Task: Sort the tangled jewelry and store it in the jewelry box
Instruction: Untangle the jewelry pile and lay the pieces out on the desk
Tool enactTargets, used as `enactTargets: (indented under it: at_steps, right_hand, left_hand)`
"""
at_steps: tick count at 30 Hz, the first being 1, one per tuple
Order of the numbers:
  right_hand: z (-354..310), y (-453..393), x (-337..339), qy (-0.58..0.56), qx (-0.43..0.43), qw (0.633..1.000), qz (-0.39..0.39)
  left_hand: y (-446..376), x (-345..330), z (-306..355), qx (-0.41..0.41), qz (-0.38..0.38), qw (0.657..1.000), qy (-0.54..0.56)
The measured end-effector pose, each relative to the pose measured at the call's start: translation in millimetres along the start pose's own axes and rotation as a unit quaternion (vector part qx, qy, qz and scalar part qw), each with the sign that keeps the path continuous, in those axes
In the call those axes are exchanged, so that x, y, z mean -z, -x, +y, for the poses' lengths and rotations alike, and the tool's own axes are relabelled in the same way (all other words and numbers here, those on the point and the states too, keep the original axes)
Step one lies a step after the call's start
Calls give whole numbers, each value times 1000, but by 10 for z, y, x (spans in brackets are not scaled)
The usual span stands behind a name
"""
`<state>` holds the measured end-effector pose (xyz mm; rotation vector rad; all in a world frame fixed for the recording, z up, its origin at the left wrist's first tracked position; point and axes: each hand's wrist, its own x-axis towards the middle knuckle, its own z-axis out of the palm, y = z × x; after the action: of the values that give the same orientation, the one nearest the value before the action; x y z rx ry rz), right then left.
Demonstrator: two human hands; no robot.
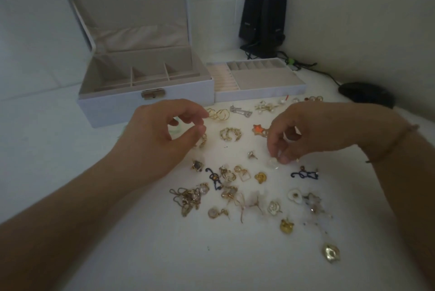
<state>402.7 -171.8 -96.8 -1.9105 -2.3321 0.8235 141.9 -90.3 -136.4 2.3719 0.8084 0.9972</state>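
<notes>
- Sorting small pieces spread over the white bench (235,267), the person works with both hands low above the scatter; the jewelry box (146,100) stands open at the far left with bare compartments, and its lift-out tray (263,79) sits just beside it on the right, also bare as far as I can see.
- The right hand (303,135) curls its fingers (273,149) down onto a small clear bead-like earring (273,163) on the bench; thumb and fingertips seem to pinch it, though the contact is partly hidden.
- The left hand (162,135) has thumb and forefinger drawn close together above a gold ring (202,141); whether it holds anything I cannot tell.
- These pieces look very light and stiff, smooth metal and glassy beads, so likely slippery; a fingertip pinch across the body should suit better than taking a thin post.
- The gold chain tangle (188,199) at the lower left is limp and knotted; I judge it needs loosening link by link, not pulling.
- The pale flower drop earring (314,203) with its fine beaded strand looks fragile; lifting it at the flower head seems safest.
- The hoops (219,114) near the box are rigid and easy to hook with one finger.
</notes>
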Motion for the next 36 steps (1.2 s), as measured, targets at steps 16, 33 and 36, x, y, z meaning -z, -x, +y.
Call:
enactTargets:
  at_steps: [16, 33, 36]
  right_hand:
    - [129, 83, 101, -25, -6, 1000, 13]
    - [-186, -24, -87, 20, 52, 998, -5]
    - [-248, 47, -55, -8, 52, 998, 43]
  left_hand:
    - [22, 4, -10, -10, -7, 1000, -3]
    - [32, -25, 0, -59, -27, 998, -8]
    - [37, -17, 9, -74, -24, 997, 3]
